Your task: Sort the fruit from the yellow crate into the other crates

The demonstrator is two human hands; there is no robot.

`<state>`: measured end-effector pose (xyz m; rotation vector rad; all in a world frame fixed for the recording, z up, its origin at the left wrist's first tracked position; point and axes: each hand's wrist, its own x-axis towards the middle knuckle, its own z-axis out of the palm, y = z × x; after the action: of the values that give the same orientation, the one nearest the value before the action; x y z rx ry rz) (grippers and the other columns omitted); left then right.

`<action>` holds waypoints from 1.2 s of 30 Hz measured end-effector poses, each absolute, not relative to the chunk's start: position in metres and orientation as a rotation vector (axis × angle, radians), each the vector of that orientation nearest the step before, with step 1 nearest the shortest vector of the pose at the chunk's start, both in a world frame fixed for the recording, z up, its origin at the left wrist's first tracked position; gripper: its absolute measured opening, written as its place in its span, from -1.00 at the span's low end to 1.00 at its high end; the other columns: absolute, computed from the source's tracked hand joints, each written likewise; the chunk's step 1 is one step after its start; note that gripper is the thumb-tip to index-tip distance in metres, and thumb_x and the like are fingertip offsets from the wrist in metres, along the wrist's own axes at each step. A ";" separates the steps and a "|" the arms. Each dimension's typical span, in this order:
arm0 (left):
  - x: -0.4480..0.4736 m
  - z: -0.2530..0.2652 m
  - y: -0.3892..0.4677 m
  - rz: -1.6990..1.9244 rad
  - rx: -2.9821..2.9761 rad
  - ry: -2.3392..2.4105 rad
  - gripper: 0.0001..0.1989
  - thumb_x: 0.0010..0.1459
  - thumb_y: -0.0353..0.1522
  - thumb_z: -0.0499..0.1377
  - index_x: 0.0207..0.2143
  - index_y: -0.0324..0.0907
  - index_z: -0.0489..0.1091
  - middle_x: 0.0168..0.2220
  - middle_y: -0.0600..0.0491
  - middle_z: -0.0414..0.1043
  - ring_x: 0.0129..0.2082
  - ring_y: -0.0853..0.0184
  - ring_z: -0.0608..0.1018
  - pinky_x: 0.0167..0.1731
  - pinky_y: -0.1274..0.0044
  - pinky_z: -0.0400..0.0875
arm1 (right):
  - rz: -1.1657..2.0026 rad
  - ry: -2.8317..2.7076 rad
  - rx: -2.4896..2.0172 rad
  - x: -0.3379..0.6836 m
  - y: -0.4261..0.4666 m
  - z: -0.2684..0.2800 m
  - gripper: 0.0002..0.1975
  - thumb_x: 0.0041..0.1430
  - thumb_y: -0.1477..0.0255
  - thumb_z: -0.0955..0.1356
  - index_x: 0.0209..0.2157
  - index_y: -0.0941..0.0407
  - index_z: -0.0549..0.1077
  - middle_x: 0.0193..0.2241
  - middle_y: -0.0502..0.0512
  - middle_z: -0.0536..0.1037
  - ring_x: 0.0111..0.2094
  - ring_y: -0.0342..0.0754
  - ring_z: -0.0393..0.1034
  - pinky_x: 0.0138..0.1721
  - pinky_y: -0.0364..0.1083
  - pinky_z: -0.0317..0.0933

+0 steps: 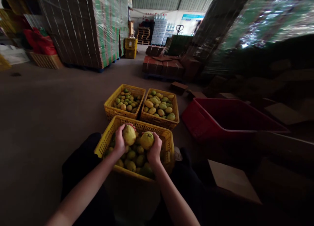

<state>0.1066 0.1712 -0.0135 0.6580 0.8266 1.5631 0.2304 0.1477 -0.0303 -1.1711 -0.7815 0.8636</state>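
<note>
My left hand (119, 141) is wrapped round a yellow-green lemon (129, 135), held above the near yellow crate. In my right hand (155, 149) is a second lemon (147, 140), a little to the right at about the same height, with its stem end showing. Below both hands, the near yellow crate (169, 134) stands between my legs and holds many green and yellow lemons (131, 166). My hands and forearms hide part of its contents.
Beyond the near crate stand two more yellow crates of the same fruit, one at left (108, 106) and one at right (176, 105). A large red tub (196, 121) is to the right, with cardboard pieces (233, 177) nearby. Wrapped pallet stacks (108, 30) rise behind.
</note>
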 end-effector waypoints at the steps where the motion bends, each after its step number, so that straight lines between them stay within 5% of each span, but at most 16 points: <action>1: 0.105 -0.012 0.169 1.592 0.806 0.838 -0.67 0.07 -0.15 0.09 -0.42 -0.21 0.50 -0.39 -0.01 0.56 -0.32 0.22 0.60 -0.28 0.46 0.45 | 0.859 -0.817 -1.158 0.230 0.145 -0.024 -0.59 0.14 0.14 0.25 -0.50 0.14 0.55 -0.50 0.08 0.58 -0.39 0.00 0.44 -0.28 -0.07 0.32; 10: 0.089 -0.008 0.145 1.456 1.457 0.834 -0.57 0.20 -0.13 -0.02 -0.28 -0.13 0.59 -0.27 -0.05 0.58 -0.21 0.10 0.54 -0.13 0.37 0.33 | 0.876 -1.180 -1.013 0.232 0.125 -0.009 -0.59 0.20 0.17 0.23 -0.38 0.11 0.62 -0.41 0.07 0.62 -0.34 0.03 0.46 -0.24 -0.07 0.29; 23: 0.090 -0.004 0.147 1.532 1.449 0.807 -0.58 0.16 -0.13 -0.02 -0.38 -0.15 0.56 -0.26 -0.09 0.56 -0.14 0.06 0.52 -0.12 0.36 0.34 | 0.609 -1.273 -0.970 0.230 0.116 -0.014 -0.61 0.23 0.21 0.21 -0.31 0.11 0.60 -0.35 0.12 0.61 -0.33 0.06 0.46 -0.26 -0.02 0.28; 36: 0.088 0.000 0.150 1.390 1.466 0.777 -0.60 0.23 -0.15 -0.02 -0.38 -0.19 0.50 -0.36 -0.02 0.54 -0.30 0.21 0.51 -0.24 0.43 0.32 | 0.661 -1.244 -0.949 0.232 0.119 -0.021 -0.59 0.24 0.17 0.20 -0.33 0.10 0.58 -0.37 0.10 0.59 -0.36 0.03 0.44 -0.26 -0.02 0.29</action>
<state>0.0878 0.1499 0.0003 1.4657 0.7769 1.3904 0.2319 0.1192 -0.0211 -0.9487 -1.2441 0.6613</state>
